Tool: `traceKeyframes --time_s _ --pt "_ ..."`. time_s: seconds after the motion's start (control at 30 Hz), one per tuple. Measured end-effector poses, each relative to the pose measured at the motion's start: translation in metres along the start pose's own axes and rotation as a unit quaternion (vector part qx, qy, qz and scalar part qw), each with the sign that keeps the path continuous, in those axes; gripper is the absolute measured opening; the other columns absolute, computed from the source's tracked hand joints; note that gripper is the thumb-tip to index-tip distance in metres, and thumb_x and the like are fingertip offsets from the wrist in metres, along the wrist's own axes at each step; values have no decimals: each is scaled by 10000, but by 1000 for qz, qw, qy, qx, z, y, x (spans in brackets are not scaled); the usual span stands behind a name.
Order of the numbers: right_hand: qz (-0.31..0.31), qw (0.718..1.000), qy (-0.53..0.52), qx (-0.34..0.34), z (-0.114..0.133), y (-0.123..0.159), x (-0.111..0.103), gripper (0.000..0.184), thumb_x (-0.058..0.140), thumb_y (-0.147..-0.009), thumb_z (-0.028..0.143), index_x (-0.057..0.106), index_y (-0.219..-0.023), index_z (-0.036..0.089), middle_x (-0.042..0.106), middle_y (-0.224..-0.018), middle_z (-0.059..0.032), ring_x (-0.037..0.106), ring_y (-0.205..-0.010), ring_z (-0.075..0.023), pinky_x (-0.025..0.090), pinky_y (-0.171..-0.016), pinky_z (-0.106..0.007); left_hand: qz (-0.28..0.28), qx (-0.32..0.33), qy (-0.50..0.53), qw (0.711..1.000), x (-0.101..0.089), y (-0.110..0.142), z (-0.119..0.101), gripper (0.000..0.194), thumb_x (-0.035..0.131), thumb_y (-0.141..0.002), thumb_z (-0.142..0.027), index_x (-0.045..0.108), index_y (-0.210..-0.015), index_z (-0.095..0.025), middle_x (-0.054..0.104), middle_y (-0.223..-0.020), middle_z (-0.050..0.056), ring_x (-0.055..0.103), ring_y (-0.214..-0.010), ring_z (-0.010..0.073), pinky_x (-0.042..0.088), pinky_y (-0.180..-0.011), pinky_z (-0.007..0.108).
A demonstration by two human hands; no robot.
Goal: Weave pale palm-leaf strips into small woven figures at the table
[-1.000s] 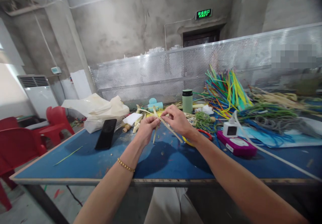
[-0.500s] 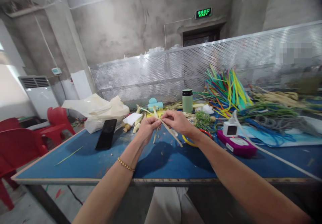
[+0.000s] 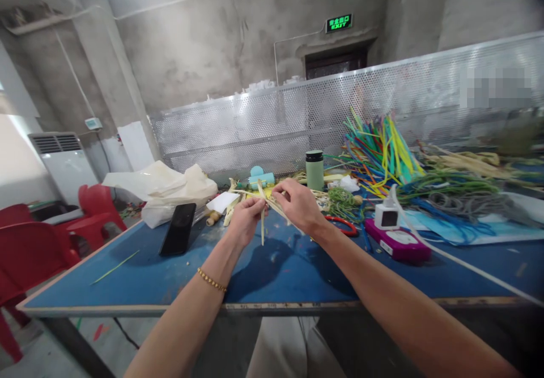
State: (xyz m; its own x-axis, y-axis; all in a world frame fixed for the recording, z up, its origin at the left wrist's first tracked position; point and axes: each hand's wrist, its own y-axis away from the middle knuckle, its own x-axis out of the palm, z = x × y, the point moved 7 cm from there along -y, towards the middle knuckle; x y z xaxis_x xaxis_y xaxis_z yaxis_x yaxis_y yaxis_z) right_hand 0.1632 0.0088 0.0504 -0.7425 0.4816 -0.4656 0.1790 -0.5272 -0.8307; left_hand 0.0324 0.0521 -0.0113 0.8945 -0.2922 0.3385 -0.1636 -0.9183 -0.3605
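Observation:
Both hands meet above the blue table [image 3: 140, 276] at its middle. My left hand [image 3: 245, 220] is closed in a pinch on pale straw strips [image 3: 262, 222], one of which hangs down below the fingers. My right hand [image 3: 298, 203] is also closed, its fingertips pinching the same crossed strips from the right. A gold bead bracelet [image 3: 211, 280] circles my left wrist.
A black phone [image 3: 177, 229] lies left of the hands beside a crumpled cream bag [image 3: 164, 188]. A green flask [image 3: 314, 170], coloured strips [image 3: 380, 148], a red ring [image 3: 342, 225], a magenta device [image 3: 397, 243] with a white cube sit right. Perforated metal screen behind; red chairs at left.
The hands stay together on the strips; the right hand has turned and lifted slightly, and the long strip that slanted down to the right is now mostly tucked behind it.

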Motion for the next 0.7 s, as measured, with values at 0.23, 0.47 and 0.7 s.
traceKeyframes --time_s 0.23,0.47,0.7 --pt "127 984 117 -51 16 13 26 249 521 -867 324 658 -712 185 655 -731 -58 551 -686 -161 320 -614 -264 -42 4 38 998 -6 -2 -2 210 795 -575 -235 631 -636 -118 592 -594 2 521 -558 87 398 -587 234" --pt "139 976 169 3 7 17 42 215 516 -863 299 705 -806 214 714 -834 -73 612 -737 -182 331 -604 -266 -33 0 58 998 -2 -2 0 182 794 -566 -191 672 -674 -110 650 -656 19 570 -617 94 423 -641 228" --pt "122 981 148 34 2 15 37 269 492 -873 325 709 -759 215 712 -771 -62 602 -682 -170 300 -564 -264 1 -3 50 999 5 -2 1 209 811 -545 -177 693 -701 -105 685 -698 48 607 -676 120 444 -745 262"
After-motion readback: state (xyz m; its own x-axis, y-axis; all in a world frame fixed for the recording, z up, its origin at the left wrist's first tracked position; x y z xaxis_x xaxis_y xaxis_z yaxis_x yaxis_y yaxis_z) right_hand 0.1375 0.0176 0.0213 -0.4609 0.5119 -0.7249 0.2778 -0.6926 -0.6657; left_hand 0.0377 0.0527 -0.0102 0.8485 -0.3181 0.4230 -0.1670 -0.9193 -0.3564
